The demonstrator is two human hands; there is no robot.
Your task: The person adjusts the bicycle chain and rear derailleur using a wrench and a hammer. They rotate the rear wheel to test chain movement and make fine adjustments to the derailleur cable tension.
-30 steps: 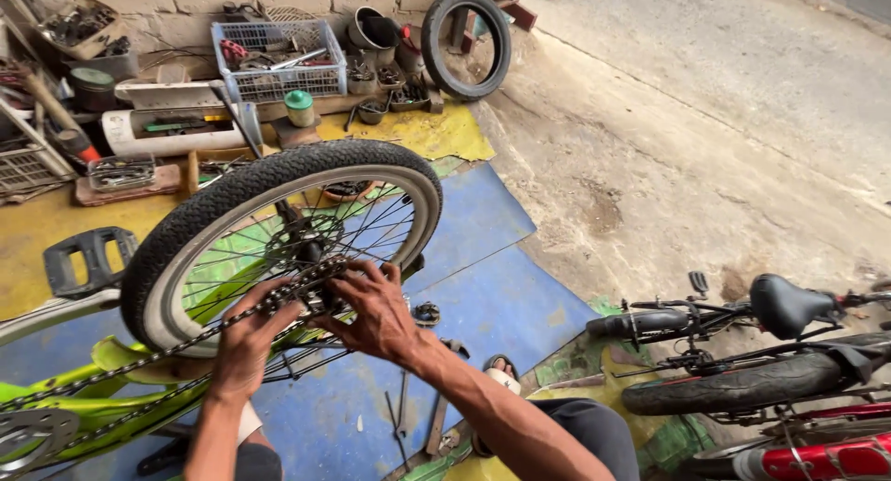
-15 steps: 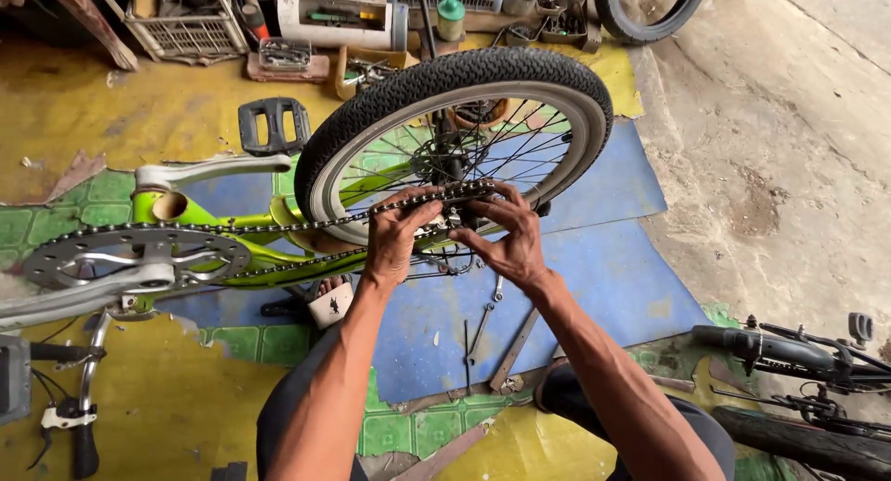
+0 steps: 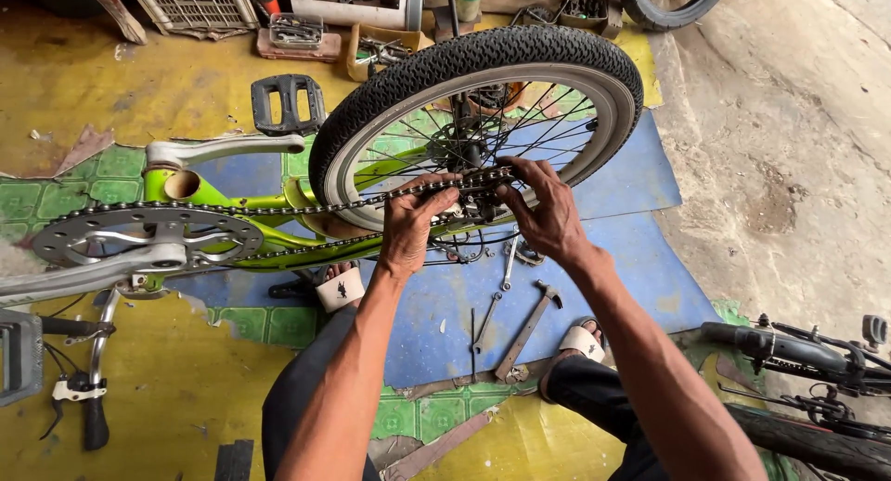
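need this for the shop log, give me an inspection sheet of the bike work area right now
surface: worn floor mats, blue, green and yellow, edges torn
job's things: green bike frame upturned; chain runs from chainring to rear wheel
clutter: hammer and wrenches on mat; parts crates by wall
hands: left hand and right hand both on chain at hub
cables: brake cable by handlebar grip
surroundings: second bike at right, concrete floor
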